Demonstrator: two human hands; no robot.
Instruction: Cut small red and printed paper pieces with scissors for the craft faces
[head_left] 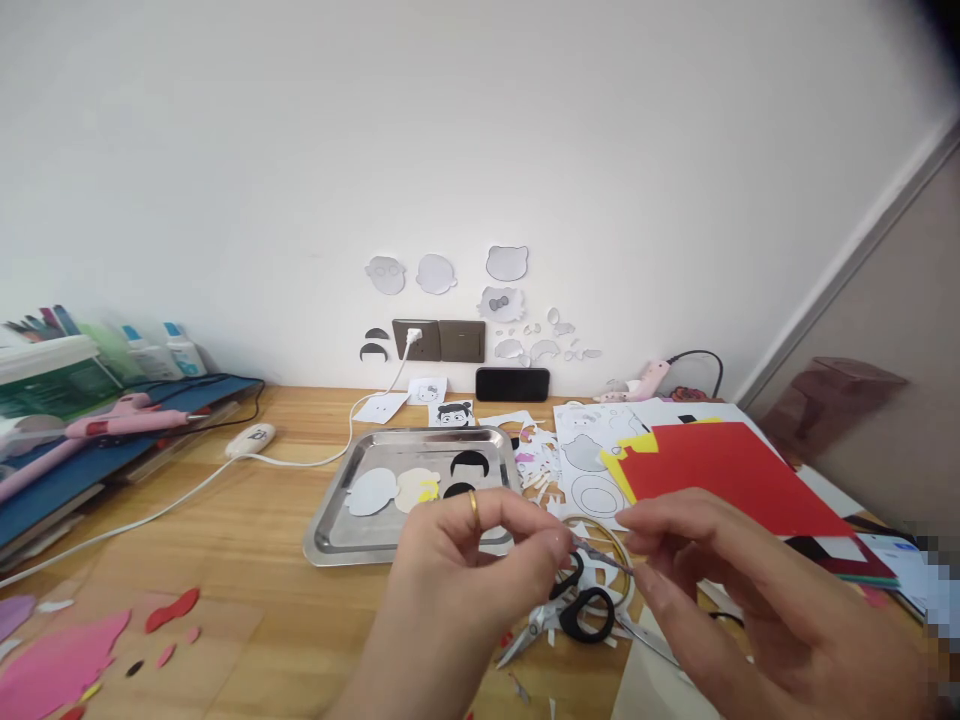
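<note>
low and right of centre in the frame, the left hand [480, 575] pinches a thin greyish piece [598, 554] above the scissors [551, 612], the right hand [750, 610] parted at its other end (a light touch should avoid creasing).

Left hand [469, 575] partly hides tray [367, 535]; pinched piece [600, 555] blurred.

There are two hands [480, 575] [757, 590], one metal tray [360, 533] and two blue-capped bottles [184, 355] [146, 357].
</note>
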